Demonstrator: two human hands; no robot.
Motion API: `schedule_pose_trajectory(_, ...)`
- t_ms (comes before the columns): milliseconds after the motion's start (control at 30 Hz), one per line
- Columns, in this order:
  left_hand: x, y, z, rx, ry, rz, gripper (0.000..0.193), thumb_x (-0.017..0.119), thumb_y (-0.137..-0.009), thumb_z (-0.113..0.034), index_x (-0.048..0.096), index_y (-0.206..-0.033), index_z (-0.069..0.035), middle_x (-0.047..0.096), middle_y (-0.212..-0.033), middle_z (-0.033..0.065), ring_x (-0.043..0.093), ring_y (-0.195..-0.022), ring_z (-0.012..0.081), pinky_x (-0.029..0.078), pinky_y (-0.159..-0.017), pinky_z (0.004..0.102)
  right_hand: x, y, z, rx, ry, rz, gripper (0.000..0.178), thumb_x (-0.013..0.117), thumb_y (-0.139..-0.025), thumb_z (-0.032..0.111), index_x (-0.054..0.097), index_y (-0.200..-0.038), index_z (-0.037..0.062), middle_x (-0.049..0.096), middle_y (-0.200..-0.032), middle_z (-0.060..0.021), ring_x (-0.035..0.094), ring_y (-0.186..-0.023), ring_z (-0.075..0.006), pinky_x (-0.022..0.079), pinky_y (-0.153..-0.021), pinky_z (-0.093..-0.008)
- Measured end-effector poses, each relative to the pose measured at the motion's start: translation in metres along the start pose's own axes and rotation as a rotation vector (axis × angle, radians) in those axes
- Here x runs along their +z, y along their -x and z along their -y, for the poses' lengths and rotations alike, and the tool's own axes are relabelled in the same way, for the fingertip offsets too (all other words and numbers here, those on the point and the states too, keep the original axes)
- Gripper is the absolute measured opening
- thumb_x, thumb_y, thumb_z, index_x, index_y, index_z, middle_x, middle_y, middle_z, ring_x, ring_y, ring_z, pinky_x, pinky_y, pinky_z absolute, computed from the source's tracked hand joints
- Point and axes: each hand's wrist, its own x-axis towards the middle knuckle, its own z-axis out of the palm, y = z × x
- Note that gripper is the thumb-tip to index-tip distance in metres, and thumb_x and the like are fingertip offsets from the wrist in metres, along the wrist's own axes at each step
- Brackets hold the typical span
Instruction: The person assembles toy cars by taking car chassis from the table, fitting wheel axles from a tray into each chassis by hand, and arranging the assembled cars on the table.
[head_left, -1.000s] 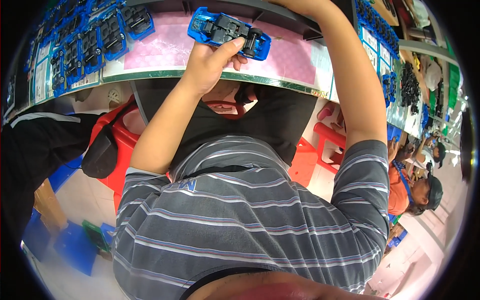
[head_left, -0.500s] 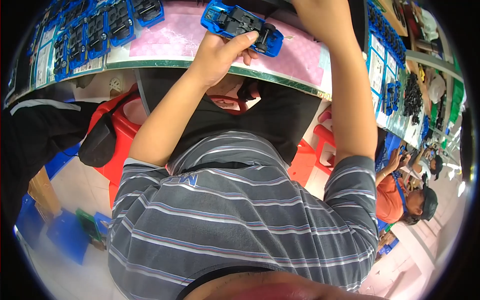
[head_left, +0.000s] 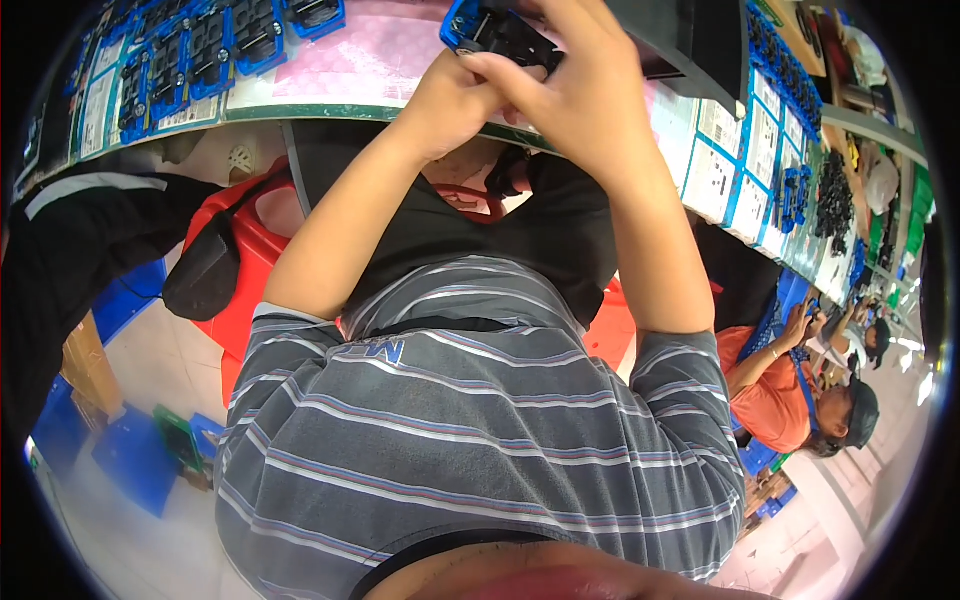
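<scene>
A blue toy car body (head_left: pixel 460 22) with a black underside facing up is held at the near edge of the table. My left hand (head_left: pixel 448 108) grips it from the near left, its fingers partly hidden under my right hand. My right hand (head_left: pixel 585 85) is closed over the car's right end, its thumb reaching across toward my left hand. The right hand covers that end of the car, so whatever small part its fingers may hold is hidden.
More upturned blue toy cars (head_left: pixel 208 58) stand in rows at the left. Right of my hands is a black bin (head_left: pixel 695 45). Beyond it lie printed sheets (head_left: pixel 712 180), blue cars (head_left: pixel 795 195) and a black parts pile (head_left: pixel 832 195). A red stool (head_left: pixel 225 290) stands left; a co-worker (head_left: pixel 770 390) sits right.
My right hand has come down from the upper right onto the toy car. The car has shifted slightly up in the picture, and more of the black bin shows.
</scene>
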Motion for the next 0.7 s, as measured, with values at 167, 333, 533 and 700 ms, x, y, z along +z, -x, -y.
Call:
schedule_pose_trajectory(167, -0.015, 0.034, -0.012, 0.086, -0.023, -0.089, 0.037, 0.062, -0.098, -0.015, 0.047, -0.128, -0.001, 0.064, -0.108, 0.0061, 0.065, -0.086, 0.0123, 0.053, -0.068, 0.0261, -0.002, 0.034, -0.062, -0.16, 0.15, -0.268, 0.02, 0.078, -0.076, 0.005, 0.071, -0.095, 0.0013, 0.07, -0.091, -0.013, 0.068, -0.086, -0.0299, 0.053, -0.079, -0.0353)
schedule_pose_trajectory(333, -0.067, 0.102, -0.039, 0.211, 0.105, -0.447, 0.034, 0.058, -0.101, -0.017, 0.045, -0.131, -0.006, 0.058, -0.106, -0.0015, 0.054, -0.092, 0.0053, 0.046, -0.081, 0.0237, -0.01, 0.088, -0.121, 0.137, 0.305, -0.316, 0.007, 0.071, -0.085, 0.006, 0.07, -0.089, 0.0004, 0.069, -0.086, -0.0116, 0.067, -0.077, -0.0236, 0.052, -0.073, -0.0303)
schedule_pose_trajectory(533, -0.164, 0.158, -0.132, 0.354, -0.088, -0.807, 0.037, 0.046, -0.105, -0.023, 0.045, -0.137, -0.004, 0.057, -0.133, 0.0117, 0.054, -0.125, 0.0268, 0.046, -0.103, 0.0472, -0.012, 0.093, -0.135, 0.367, 0.342, -0.394, 0.014, 0.07, -0.089, 0.013, 0.07, -0.089, -0.001, 0.067, -0.08, -0.0099, 0.062, -0.069, -0.0173, 0.05, -0.068, -0.0283)
schedule_pose_trajectory(700, -0.279, 0.167, -0.192, 0.191, -0.342, -1.087, 0.043, 0.065, -0.097, -0.028, 0.051, -0.13, -0.004, 0.063, -0.094, 0.0017, 0.052, -0.065, 0.0083, 0.041, -0.055, 0.0235, -0.017, 0.097, -0.129, 0.352, 0.229, -0.445, 0.012, 0.071, -0.088, 0.011, 0.071, -0.092, -0.0003, 0.066, -0.081, -0.0099, 0.062, -0.072, -0.0179, 0.05, -0.068, -0.0291)
